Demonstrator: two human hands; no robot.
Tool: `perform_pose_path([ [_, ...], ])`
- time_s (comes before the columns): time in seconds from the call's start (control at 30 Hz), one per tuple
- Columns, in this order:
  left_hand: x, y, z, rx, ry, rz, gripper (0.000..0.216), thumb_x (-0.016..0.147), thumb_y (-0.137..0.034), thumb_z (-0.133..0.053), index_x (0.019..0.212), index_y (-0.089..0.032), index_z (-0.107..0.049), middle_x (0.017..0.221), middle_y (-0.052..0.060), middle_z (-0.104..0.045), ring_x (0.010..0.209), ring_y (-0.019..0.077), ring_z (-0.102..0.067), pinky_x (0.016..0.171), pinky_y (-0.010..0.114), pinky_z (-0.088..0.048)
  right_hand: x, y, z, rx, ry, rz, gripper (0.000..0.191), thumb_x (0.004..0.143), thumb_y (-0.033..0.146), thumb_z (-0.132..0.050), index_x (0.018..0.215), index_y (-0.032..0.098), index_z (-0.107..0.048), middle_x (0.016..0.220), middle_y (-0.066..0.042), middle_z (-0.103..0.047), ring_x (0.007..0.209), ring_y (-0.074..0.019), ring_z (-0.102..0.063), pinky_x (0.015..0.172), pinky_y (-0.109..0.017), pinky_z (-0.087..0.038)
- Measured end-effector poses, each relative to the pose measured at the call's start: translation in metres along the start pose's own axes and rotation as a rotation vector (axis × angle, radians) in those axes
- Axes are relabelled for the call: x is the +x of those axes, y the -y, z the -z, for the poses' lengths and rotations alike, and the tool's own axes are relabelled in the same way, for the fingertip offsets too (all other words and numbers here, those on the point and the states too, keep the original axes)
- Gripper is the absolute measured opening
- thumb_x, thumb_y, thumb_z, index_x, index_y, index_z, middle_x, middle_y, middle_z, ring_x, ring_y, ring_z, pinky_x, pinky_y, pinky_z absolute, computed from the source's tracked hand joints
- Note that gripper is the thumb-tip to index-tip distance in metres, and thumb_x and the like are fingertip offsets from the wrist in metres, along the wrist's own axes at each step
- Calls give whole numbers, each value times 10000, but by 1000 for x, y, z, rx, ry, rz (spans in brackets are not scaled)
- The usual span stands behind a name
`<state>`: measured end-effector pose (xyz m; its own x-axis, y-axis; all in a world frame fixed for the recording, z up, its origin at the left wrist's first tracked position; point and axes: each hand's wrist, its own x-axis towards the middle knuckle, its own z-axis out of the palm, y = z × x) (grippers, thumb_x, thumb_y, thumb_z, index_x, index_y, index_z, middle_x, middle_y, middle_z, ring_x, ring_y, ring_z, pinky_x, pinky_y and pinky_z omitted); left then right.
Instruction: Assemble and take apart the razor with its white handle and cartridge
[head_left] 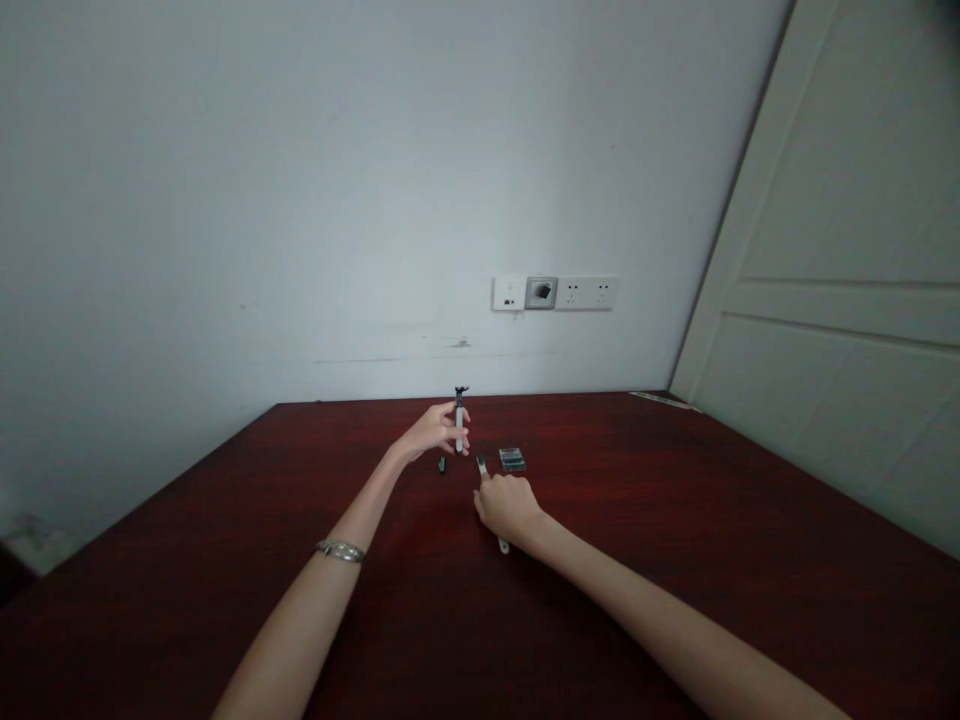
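My left hand (439,432) is closed around a slim white handle with a dark forked tip (459,412), held upright above the dark red table (675,520). My right hand (508,506) lies closed over a second white-handled tool (502,545) resting on the table; its dark tip (481,465) pokes out past my fingers. A small black piece (442,465) lies on the table just below my left hand. A small greenish case (512,459) sits to the right of it, just beyond my right hand.
A white wall stands behind the table, with a row of sockets (555,293) above the table's back edge. A pale panelled door (840,300) stands at the right. A metal bracelet (340,550) circles my left wrist.
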<state>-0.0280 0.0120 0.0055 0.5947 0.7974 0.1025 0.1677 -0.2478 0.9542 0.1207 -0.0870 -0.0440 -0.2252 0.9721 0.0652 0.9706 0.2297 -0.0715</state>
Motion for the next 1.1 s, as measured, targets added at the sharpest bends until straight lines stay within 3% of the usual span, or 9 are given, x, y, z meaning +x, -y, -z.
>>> perform_pose_path([
  [0.2, 0, 0, -2, -1, -2, 14, 268, 715, -206, -612, 930, -151, -462, 681, 59, -643, 592, 188, -658, 495, 250, -503, 2, -19, 13, -18, -154, 2, 392, 892, 327, -316, 946, 150, -663, 870, -156, -678, 813, -258, -651, 696, -357, -466],
  [0.4, 2, 5, -1, -7, 13, 10, 291, 706, -204, -623, 943, -148, -465, 672, 52, -636, 594, 186, -658, 509, 266, -518, 24, -76, 35, 149, -254, 19, 287, 814, 328, -505, 1035, 237, -665, 1047, -81, -606, 965, -212, -563, 787, -301, -428],
  [0.6, 2, 8, 0, -19, 20, 15, 298, 709, -203, -627, 949, -140, -462, 674, 56, -634, 595, 182, -656, 522, 272, -525, 46, -120, 8, 242, -251, 107, 288, 786, 303, -584, 1058, 255, -666, 1188, -105, -475, 1110, -241, -409, 910, -382, -353],
  [0.77, -1, 3, -3, -9, 18, 28, 299, 705, -205, -636, 940, -140, -463, 660, 52, -632, 591, 183, -655, 509, 262, -515, 50, -123, -13, 265, -203, 123, 213, 829, 290, -533, 946, 221, -698, 1093, -95, -513, 1040, -207, -445, 899, -343, -359],
  [1.1, -3, -3, -7, 10, 20, 46, 256, 718, -175, -607, 927, -133, -465, 662, 59, -635, 590, 179, -653, 496, 238, -497, 50, -112, -15, 283, -195, 113, 210, 833, 271, -520, 913, 206, -703, 1028, -71, -563, 962, -165, -518, 857, -273, -389],
])
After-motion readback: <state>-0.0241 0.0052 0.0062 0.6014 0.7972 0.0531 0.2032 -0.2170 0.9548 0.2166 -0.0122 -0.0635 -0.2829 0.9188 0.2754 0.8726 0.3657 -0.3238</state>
